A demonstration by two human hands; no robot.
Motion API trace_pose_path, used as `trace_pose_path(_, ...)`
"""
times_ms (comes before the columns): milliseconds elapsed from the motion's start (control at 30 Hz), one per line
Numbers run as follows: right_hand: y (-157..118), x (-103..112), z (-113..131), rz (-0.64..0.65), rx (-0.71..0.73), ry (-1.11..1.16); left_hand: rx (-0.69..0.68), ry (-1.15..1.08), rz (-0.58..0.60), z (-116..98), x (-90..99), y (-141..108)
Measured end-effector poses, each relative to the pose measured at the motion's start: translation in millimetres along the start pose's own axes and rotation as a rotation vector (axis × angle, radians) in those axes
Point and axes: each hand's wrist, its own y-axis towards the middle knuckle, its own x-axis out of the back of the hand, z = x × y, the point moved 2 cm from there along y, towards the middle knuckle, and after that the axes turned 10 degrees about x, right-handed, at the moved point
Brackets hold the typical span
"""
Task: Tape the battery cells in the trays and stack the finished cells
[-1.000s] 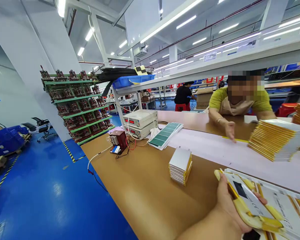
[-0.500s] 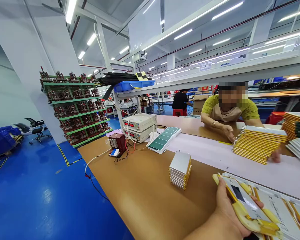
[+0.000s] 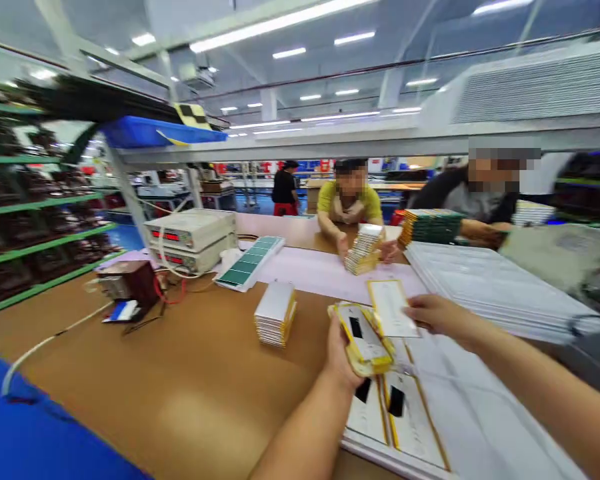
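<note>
Our left hand (image 3: 341, 353) grips a flat, yellow-edged battery pack (image 3: 363, 340) at lower centre, its long axis tilted from upper left to lower right and a black patch on its white face. Our right hand (image 3: 437, 317) reaches in from the right, fingers pressed together, pinching a white, yellow-bordered card (image 3: 390, 308) just beside the pack, its long axis pointing away from us. Print on both is too blurred to read. Beneath them, more packs (image 3: 395, 407) lie on a white tray (image 3: 480, 427) on a tan workbench (image 3: 180, 393). Red digits glow on a cream bench instrument (image 3: 190, 230) at left. Across the bench, a co-worker in a yellow-green shirt (image 3: 350, 203) handles a yellow-edged stack (image 3: 364, 250), under factory strip lights (image 3: 280, 52).
</note>
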Motion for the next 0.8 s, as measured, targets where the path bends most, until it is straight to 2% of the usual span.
trace_pose_path(100, -11.0, -13.8, 6.9, 0.093, -0.042, 0.123, 0.041, 0.018, 0.004, -3.9, -2.4, 0.2)
trace_pose_path(167, -8.8, -24.4, 19.5, 0.108, -0.027, 0.111, 0.049, 0.025, 0.0, -4.9, -2.1, -1.5)
trace_pose_path(233, -8.5, -25.7, 30.9, 0.12, 0.009, -0.026, 0.048, 0.027, 0.023, -5.4, -2.1, -3.6)
trace_pose_path(333, -19.9, -9.3, 36.8, 0.051, 0.052, -0.34, 0.064, 0.044, 0.065, -6.5, -2.8, -4.9)
trace_pose_path(400, -33.4, 2.7, 30.8, -0.015, 0.032, -0.498, 0.084, 0.057, 0.068, -7.0, -2.5, -4.1)
trace_pose_path(467, -48.0, 6.0, 17.4, 0.006, -0.012, -0.573, 0.094, 0.07, 0.042, -7.1, -1.6, -2.7)
trace_pose_path(633, -83.4, -17.4, -20.0, 0.264, -0.118, -0.63, 0.042, 0.083, -0.02, -6.1, -0.8, 0.9)
trace_pose_path(800, -106.3, -32.9, -21.0, 0.263, -0.107, -0.754, 0.006, 0.108, -0.064, -4.5, -0.9, 4.3)
